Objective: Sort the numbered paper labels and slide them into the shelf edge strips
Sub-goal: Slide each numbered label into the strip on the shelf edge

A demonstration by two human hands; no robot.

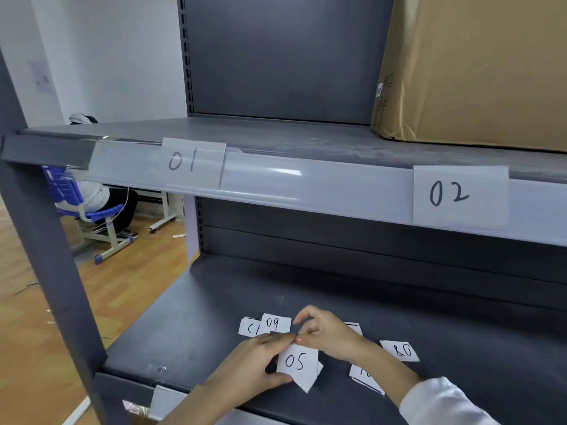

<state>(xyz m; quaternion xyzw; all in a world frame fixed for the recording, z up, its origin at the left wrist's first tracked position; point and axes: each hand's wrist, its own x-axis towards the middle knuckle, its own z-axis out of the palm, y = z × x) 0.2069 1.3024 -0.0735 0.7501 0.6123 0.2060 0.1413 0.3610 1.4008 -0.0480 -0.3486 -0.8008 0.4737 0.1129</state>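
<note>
The 05 label sat above the lower shelf, held between both hands – best set aside, since 03 looked due next in the strip after 01 and 02. The left hand gripped its lower edge; the right hand pinched the top corner – other labels lay loose around

loose numbered paper labels are scattered flat on the dark grey lower shelf; a cardboard box is carried by the upper shelf.
</note>
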